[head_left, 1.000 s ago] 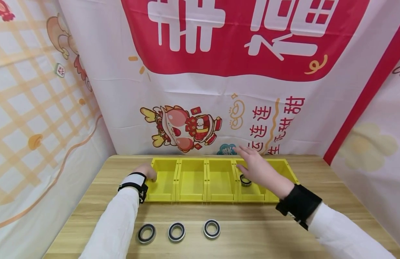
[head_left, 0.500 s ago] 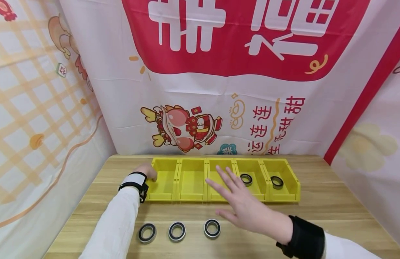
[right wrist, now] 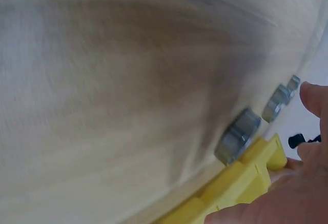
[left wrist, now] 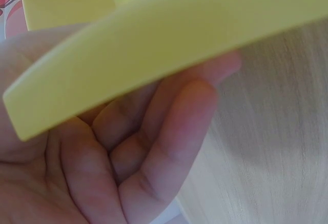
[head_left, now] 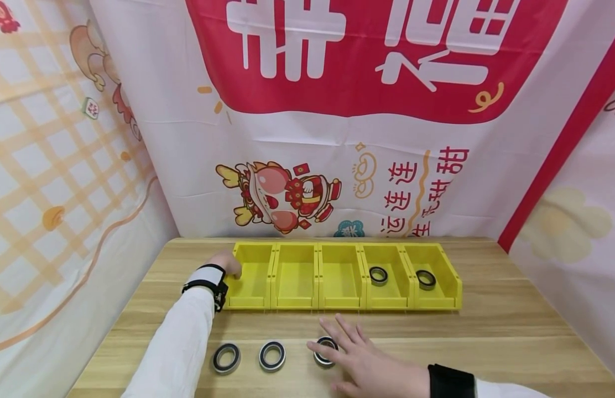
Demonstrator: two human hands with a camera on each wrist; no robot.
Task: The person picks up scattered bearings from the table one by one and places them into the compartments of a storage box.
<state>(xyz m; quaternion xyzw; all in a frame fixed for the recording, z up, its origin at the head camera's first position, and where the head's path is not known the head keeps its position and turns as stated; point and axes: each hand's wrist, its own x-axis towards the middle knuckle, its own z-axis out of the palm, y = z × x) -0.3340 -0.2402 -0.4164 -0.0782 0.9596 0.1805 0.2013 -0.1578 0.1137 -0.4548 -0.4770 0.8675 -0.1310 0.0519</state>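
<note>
My left hand (head_left: 227, 263) grips the outer side wall of the leftmost yellow bin (head_left: 250, 302); in the left wrist view its fingers (left wrist: 169, 142) curl around beneath the yellow wall (left wrist: 128, 55). My right hand (head_left: 367, 365) reaches over a ball bearing (head_left: 322, 362) on the table, fingers spread and partly covering it. The right wrist view shows that bearing (right wrist: 238, 137) apart from the thumb and fingers. To its left lie a second bearing (head_left: 263, 356) and a third bearing (head_left: 217, 360), both flat with dark seals and silvery rims.
Five joined yellow bins (head_left: 342, 303) form a row along the back of the wooden table (head_left: 491, 331). One bearing (head_left: 372, 275) lies in the fourth bin and another bearing (head_left: 425, 287) in the rightmost. A printed cloth (head_left: 188, 182) hangs behind.
My right hand has come back from over the right-hand bins, down and toward me, to the nearest bearing on the table. The left hand stays at the leftmost bin.
</note>
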